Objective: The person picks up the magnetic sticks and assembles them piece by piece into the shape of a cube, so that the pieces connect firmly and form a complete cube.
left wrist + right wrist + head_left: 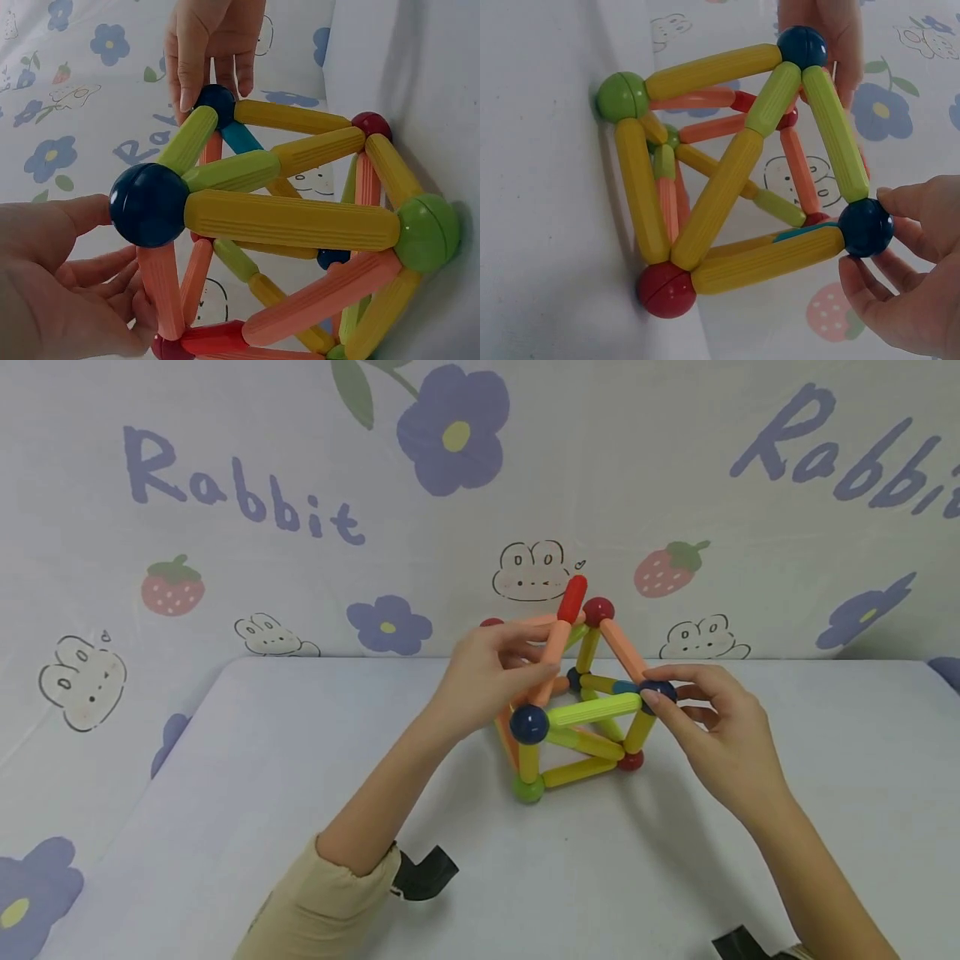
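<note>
A frame of magnetic building sticks and balls stands on the table, in yellow, green, orange and red. My left hand pinches an orange stick with a red end, which slants up near the front-left blue ball. In the left wrist view, a digit reaches that blue ball; some curled fingers are partly hidden behind an orange stick. My right hand grips the right blue ball between thumb and fingers. A light green stick joins the two blue balls.
The white table spreads around the frame. Behind it hangs a printed cloth with flowers, strawberries and rabbits. A black strap end sticks out from the left sleeve.
</note>
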`<state>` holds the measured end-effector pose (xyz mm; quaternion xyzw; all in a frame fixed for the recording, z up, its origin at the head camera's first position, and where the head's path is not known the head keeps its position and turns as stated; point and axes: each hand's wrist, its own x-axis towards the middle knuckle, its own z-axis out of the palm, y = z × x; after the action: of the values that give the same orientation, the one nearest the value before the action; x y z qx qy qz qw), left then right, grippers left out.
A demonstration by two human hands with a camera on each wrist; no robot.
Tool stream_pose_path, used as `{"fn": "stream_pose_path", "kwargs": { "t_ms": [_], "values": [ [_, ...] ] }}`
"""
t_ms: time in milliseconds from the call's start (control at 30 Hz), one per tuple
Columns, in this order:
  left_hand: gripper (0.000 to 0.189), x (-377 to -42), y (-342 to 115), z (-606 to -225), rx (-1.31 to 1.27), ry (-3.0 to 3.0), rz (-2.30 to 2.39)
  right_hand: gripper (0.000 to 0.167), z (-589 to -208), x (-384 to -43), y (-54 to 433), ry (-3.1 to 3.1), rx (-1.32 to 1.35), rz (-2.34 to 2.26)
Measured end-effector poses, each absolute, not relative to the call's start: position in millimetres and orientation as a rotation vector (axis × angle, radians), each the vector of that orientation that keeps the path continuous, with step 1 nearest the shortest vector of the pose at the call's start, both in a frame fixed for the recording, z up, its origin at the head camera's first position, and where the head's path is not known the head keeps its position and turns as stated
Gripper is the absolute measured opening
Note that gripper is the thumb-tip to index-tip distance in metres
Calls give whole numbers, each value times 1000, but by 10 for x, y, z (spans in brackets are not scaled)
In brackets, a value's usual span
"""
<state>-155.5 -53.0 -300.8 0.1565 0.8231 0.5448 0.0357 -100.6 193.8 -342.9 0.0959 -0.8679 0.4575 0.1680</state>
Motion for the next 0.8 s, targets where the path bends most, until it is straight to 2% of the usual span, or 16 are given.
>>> {"fn": "stream_pose_path", "kwargs": {
  "t_ms": [200, 467, 800],
  "values": [
    [39, -1552, -387, -2943, 373, 2660, 1405, 29, -3421, -1004, 1950, -2476, 268, 1312],
    [35, -1508, -309, -2905, 423, 2838, 1155, 29, -3403, -1007, 1952, -2485, 263, 1327],
    [41, -1922, -92, -2717, 429, 2869, 961, 28, -3402, -1010, 1951, -2483, 264, 1339]
  ]
}}
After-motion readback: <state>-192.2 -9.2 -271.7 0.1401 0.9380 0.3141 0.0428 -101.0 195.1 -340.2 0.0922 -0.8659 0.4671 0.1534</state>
